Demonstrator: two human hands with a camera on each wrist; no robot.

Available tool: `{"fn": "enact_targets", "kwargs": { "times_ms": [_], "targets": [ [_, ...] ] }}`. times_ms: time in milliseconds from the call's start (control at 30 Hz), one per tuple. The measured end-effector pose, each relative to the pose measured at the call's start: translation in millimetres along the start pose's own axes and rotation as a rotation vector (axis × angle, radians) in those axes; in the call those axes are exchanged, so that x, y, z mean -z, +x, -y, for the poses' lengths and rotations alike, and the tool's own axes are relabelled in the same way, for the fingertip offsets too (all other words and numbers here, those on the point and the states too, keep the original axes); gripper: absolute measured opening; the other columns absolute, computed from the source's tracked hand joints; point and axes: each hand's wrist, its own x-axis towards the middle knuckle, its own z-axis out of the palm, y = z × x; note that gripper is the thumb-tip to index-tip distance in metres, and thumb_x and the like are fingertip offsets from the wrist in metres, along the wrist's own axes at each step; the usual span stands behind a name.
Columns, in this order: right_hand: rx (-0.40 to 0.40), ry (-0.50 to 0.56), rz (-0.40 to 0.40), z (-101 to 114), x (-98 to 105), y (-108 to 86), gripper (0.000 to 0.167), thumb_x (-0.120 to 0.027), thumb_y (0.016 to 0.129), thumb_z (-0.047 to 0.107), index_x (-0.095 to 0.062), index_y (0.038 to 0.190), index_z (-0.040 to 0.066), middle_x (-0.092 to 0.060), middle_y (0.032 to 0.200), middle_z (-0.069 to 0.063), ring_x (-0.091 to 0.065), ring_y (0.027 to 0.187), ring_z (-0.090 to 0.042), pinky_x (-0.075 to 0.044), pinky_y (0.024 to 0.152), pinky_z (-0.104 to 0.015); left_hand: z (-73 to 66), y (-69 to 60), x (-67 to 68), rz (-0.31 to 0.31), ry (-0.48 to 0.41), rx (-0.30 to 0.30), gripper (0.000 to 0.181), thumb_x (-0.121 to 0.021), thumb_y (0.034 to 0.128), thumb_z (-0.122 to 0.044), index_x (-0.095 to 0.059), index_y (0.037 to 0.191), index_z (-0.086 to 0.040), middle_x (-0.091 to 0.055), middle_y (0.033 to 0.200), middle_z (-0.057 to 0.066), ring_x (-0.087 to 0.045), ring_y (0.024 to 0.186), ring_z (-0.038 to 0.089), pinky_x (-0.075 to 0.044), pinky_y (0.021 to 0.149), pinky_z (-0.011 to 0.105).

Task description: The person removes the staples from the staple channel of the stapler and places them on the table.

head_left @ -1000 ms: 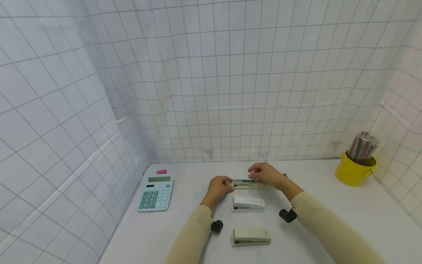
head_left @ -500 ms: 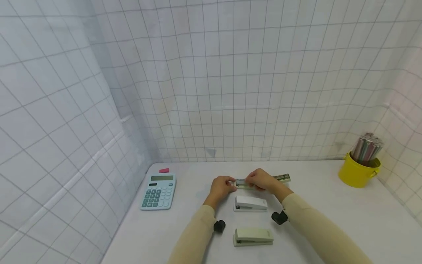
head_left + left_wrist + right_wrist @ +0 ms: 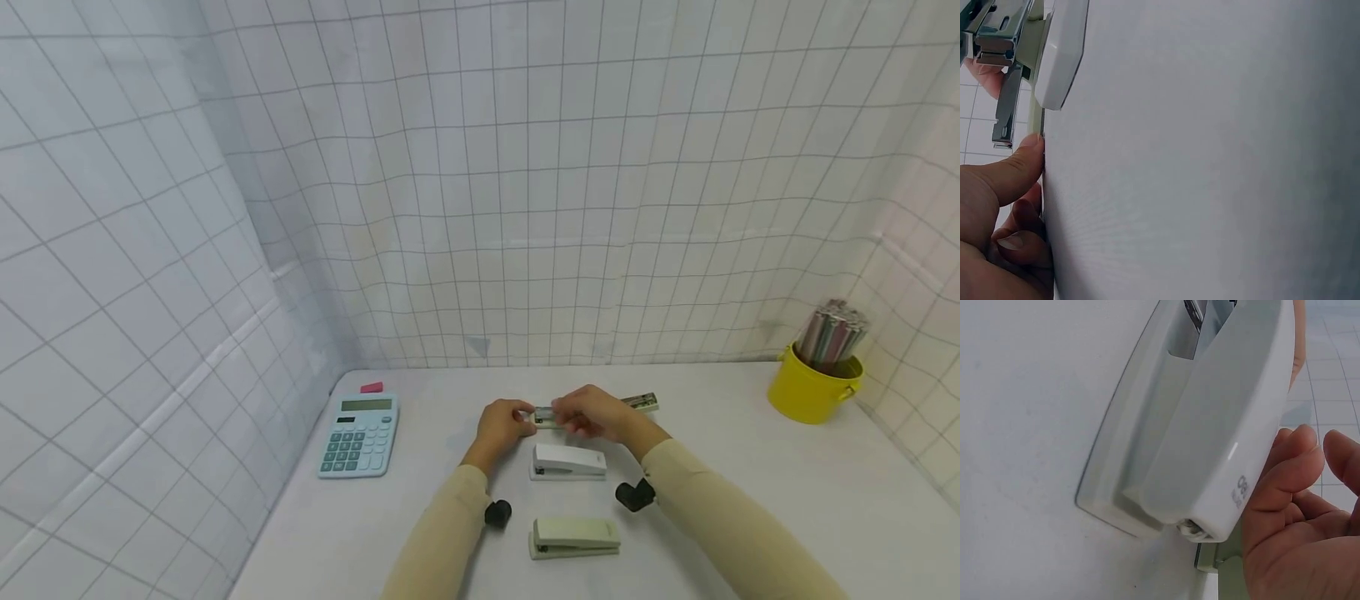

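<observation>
The far stapler lies at the back of the table, its cover swung back to the right and its metal tray exposed. At its left end is my left hand; in the left wrist view this hand grips the pale base's end, thumb against it. My right hand is over the metal tray with bent fingers, covering the stapler's middle. In the right wrist view, this hand appears behind the white stapler; whether its fingertips pinch anything is hidden.
Nearer on the table stand the white stapler and a pale green stapler. At left lie a blue calculator and a pink item. A yellow bucket with striped sticks stands at the back right.
My right hand has moved left along the stapler's tray, uncovering the swung-back cover on the right. My left hand keeps its place at the stapler's left end.
</observation>
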Motion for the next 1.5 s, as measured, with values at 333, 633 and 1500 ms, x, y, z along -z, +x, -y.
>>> {"fn": "enact_targets", "kwargs": {
  "times_ms": [333, 633, 1500],
  "targets": [
    [0.042, 0.019, -0.08, 0.9, -8.3, 4.1, 0.032, -0.06, 0.098, 0.012, -0.06, 0.12, -0.012, -0.062, 0.078, -0.002, -0.057, 0.059, -0.007, -0.046, 0.052, -0.02, 0.8, -1.2, 1.1, -0.003, 0.003, -0.019, 0.031, -0.085, 0.0802, -0.014, -0.078, 0.11, -0.011, -0.062, 0.077, -0.003, -0.05, 0.069, 0.01, -0.043, 0.067, 0.029],
    [0.129, -0.141, -0.159, 7.2, -20.2, 12.2, 0.013, -0.065, 0.095, 0.004, -0.063, 0.103, -0.006, -0.065, 0.084, -0.011, -0.063, 0.06, -0.013, -0.053, 0.055, -0.024, 1.4, -1.1, -0.4, -0.005, 0.019, -0.015, 0.03, -0.084, 0.0802, -0.014, -0.078, 0.109, -0.012, -0.06, 0.076, -0.005, -0.049, 0.069, 0.01, -0.043, 0.067, 0.029],
    [0.296, -0.235, -0.265, 14.7, 48.1, -45.0, 0.036, -0.065, 0.1, 0.016, -0.06, 0.128, -0.006, -0.067, 0.11, -0.017, -0.067, 0.097, -0.029, -0.059, 0.081, -0.037, -0.2, -3.6, -1.3, 0.005, 0.0, 0.014, 0.03, -0.084, 0.0828, -0.016, -0.077, 0.112, -0.013, -0.062, 0.081, -0.004, -0.051, 0.072, 0.012, -0.044, 0.071, 0.031]
  ]
}}
